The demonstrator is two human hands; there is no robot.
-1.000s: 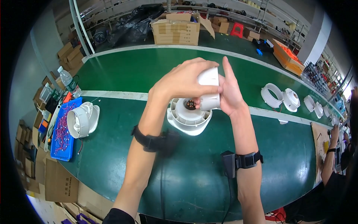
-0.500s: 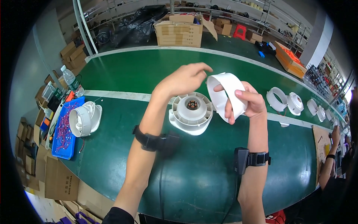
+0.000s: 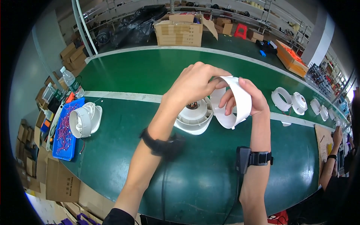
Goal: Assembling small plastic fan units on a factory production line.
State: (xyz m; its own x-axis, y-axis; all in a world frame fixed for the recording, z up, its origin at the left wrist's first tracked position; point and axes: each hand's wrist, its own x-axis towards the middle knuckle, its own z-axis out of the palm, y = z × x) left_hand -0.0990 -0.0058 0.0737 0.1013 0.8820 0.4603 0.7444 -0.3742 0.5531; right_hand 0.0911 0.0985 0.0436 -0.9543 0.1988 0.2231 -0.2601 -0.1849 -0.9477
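Smooth white plastic ring (image 3: 243,103), left grip (image 3: 197,80) pinches its far rim, right grip (image 3: 258,100) holds its right wall, ribbed round housing (image 3: 195,118) sits left on glossy green counter (image 3: 202,168).

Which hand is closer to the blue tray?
Left. The left hand, at the white ring's left, is right of the blue tray; the right hand, on the ring's right, is farther right.

I note a glossy green worktop (image 3: 112,157) beneath the fingers (image 3: 250,89); beyond them, metal shelving (image 3: 267,15) and a red stool (image 3: 240,30); well left, a grey wall (image 3: 50,45); well right, a pale pillar (image 3: 318,43).
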